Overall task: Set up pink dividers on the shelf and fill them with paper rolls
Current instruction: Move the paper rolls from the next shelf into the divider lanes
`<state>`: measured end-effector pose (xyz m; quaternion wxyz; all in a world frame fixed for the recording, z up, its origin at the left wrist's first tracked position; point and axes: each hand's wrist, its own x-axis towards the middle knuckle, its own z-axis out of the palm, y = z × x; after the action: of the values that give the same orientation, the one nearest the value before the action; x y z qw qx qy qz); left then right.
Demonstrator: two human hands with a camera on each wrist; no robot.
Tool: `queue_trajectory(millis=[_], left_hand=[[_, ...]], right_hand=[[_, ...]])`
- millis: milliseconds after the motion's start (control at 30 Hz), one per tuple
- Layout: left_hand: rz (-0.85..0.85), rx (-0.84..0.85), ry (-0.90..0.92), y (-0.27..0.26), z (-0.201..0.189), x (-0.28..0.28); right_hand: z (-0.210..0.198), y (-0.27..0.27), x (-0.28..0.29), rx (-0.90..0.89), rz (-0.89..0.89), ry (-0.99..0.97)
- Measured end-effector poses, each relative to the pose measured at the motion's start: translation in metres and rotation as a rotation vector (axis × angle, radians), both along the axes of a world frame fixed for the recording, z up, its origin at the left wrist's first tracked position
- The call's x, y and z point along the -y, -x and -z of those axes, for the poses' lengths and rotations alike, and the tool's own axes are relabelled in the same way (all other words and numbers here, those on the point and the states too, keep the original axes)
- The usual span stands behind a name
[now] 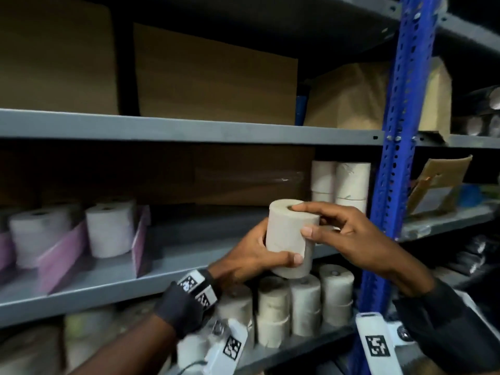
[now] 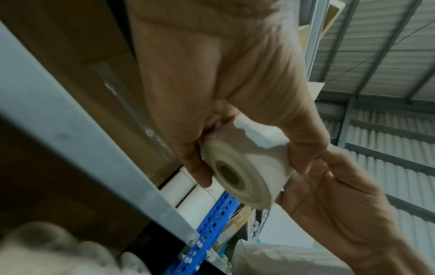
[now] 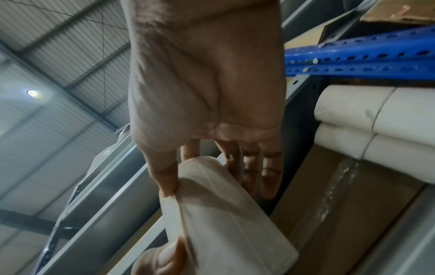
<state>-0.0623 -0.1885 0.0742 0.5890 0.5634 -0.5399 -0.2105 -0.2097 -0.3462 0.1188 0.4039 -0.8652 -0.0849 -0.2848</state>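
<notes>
This looks like a storeroom in a warehouse; grey metal shelves [image 1: 189, 132] sit on a blue post with holes [image 1: 397, 109]; big brown boxes [image 1: 213, 79] fill the top shelf; lots of paper rolls [image 1: 305, 307] stand in rows below; the wrist views show a ribbed metal roof [image 2: 376, 46] high up with one small lamp [image 3: 31, 93].

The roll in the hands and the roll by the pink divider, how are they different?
The held roll is up in the air, gripped by the left hand and pinched by the right hand; the shelf roll stands on the shelf, untouched. The held roll tilts a little; the shelf roll stands upright. The held roll looks beige; the shelf roll looks whiter, beside a pink divider. Both are paper cylinders with a core hole.
</notes>
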Motion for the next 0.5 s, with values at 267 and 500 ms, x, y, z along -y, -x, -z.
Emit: queue_trajectory(millis=[267, 500], left_hand=[[-0.247, -0.059, 0.060, 0.040, 0.027, -0.115], [-0.377, -0.099, 0.126, 0.051, 0.041, -0.222]], right_hand=[[0.012, 0.003, -0.089, -0.068, -0.147, 0.000], [0.006, -0.010, -0.185, -0.119, -0.224, 0.188]])
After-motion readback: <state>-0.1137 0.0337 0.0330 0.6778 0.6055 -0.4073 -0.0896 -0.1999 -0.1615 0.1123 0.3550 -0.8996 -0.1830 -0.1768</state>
